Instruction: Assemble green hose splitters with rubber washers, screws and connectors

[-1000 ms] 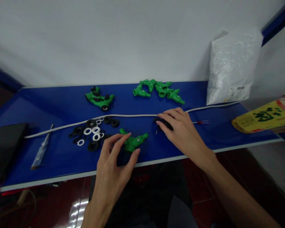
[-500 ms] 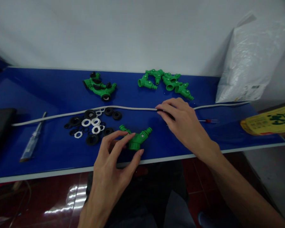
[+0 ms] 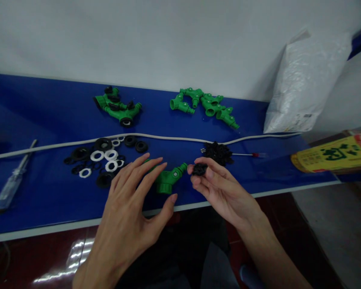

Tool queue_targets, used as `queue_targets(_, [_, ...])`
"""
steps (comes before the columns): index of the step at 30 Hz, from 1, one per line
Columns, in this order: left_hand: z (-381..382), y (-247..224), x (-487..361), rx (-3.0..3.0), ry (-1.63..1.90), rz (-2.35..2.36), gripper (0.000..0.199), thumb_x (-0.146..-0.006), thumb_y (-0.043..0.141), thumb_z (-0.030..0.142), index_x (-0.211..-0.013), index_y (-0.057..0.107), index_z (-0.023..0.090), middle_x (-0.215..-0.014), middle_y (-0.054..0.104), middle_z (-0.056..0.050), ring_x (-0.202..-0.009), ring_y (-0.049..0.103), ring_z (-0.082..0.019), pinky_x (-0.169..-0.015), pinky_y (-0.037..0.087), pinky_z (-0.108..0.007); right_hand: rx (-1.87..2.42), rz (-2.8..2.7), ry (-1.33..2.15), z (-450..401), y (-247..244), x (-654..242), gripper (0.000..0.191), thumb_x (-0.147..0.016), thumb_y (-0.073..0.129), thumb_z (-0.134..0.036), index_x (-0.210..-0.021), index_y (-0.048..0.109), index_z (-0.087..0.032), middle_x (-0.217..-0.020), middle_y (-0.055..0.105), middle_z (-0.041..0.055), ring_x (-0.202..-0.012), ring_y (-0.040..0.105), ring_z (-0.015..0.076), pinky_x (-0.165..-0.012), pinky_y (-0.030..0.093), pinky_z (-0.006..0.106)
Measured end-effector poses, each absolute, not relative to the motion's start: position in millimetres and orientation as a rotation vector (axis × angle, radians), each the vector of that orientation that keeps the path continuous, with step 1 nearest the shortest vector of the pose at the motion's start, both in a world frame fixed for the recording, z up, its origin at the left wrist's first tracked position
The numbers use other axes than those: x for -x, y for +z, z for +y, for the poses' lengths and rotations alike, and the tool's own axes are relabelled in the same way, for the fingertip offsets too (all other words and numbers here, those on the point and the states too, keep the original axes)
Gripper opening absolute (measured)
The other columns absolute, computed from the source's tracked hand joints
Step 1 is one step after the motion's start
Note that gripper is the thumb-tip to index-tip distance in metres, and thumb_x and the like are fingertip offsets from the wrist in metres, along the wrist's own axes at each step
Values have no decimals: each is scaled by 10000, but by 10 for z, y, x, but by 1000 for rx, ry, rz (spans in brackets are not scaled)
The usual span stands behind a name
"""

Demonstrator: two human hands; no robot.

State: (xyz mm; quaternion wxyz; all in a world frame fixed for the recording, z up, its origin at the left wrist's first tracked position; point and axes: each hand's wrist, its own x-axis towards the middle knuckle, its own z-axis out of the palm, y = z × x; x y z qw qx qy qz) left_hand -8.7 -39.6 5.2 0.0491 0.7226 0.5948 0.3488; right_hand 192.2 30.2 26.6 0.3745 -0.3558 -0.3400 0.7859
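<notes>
At the far left of the blue table [image 3: 57, 204], a clear-handled tool [image 3: 10, 186] lies aslant, its shaft crossing the white cable [image 3: 168, 138] that runs rightward. Black and white rings [image 3: 107, 165] lie loosely clustered, mostly on the cable's near side; beyond it sit green fittings [image 3: 120, 113] with black levers. The left hand [image 3: 130, 204] is back up, its grip apart, fingers and thumb spread about a green Y-piece [image 3: 165, 180] on the table; whether they touch it cannot be told. Just right of the Y-piece, the right hand [image 3: 228, 188] has its grip clamped on a small black part [image 3: 199, 169], between thumb and fingers. Past the cable lie more green pieces [image 3: 210, 108], bunched together. Behind the right hand is a black heap [image 3: 218, 152], with tiny screws [image 3: 202, 150] at its left and a red-handled driver [image 3: 255, 155] pointing into it from the right. A white bag [image 3: 307, 84] leans against the wall [image 3: 168, 44]; a yellow bag [image 3: 333, 154] lies near the table's right end.
</notes>
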Motion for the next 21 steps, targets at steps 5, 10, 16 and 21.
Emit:
queue_targets(5, [-334,6,62,-2218,1061,1757,339,-950,643,334,-1274,644,234,-1255,710,-62,-1231,639,-274,-1206,385,-563,873,-934,2038,301,244,-1967,241,-792,860,-350,-1011,779,-289,-969,781,3,-824,738,131,-891,608,284])
queue_targets(10, [-325,-17,39,-2199,1104,1774,320,-917,724,413,-1176,690,229,-1098,736,-51,-1077,660,-260,-1135,465,-539,1010,-1243,1793,308,253,-1919,140,-879,777,-292,-1014,777,-254,-853,750,-5,-756,705,124,-783,587,276])
queue_targets(16, [-322,-29,37,-2232,1142,1803,350,-888,767,410,-1163,672,215,-1051,727,-44,-1033,650,-245,-1130,475,-523,1219,-1628,1382,298,306,-1703,131,-867,759,-320,-947,745,-217,-823,750,6,-718,687,158,-663,547,295])
queue_targets(21, [-323,-26,7,-2238,1168,1793,292,-913,742,367,-1136,663,197,-1014,716,-53,-1023,634,-249,-1059,525,-486,1339,-1855,1000,244,336,-1552,118,-902,728,-327,-848,722,-222,-793,752,3,-693,688,165,-647,507,295])
